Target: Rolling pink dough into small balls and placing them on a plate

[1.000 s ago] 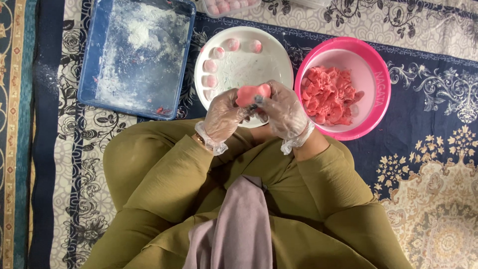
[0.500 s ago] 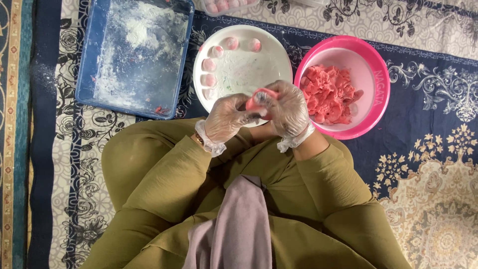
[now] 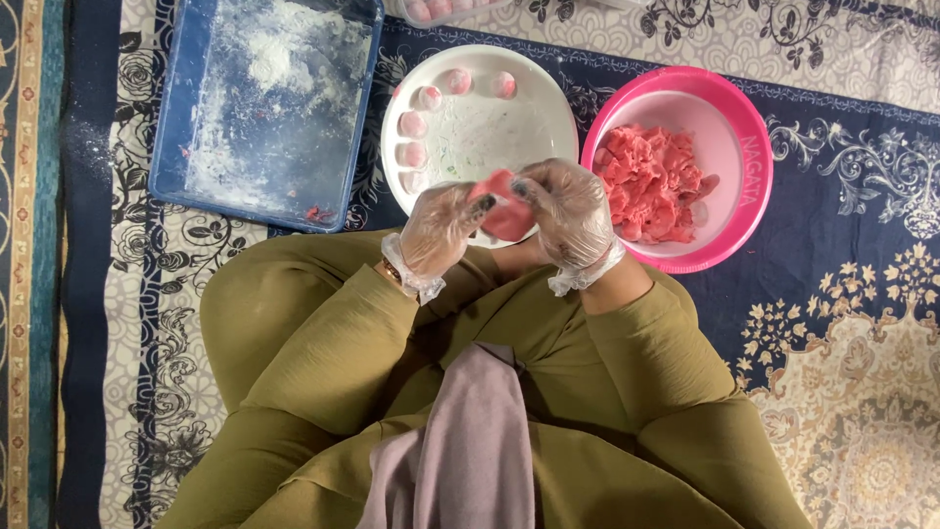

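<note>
Blue tray (image 3: 264, 108), floured, sits far left. White plate (image 3: 480, 132) next, 5 pink balls along its rim. Left hand (image 3: 441, 230) and right hand (image 3: 573, 220), both gloved, pinch 1 pink dough piece (image 3: 507, 211) between closed fingers, over the plate's near edge. Step looks like shaping; next likely needs rounding it evenly. Pink bowl (image 3: 754, 157) of dough at right.

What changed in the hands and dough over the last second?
Both hands, left and right, kept hold of the pink dough piece and worked it: it went from a small lump pinched near the fingers to a wider piece spread between them. The white plate, pink bowl and blue tray stayed put.
</note>
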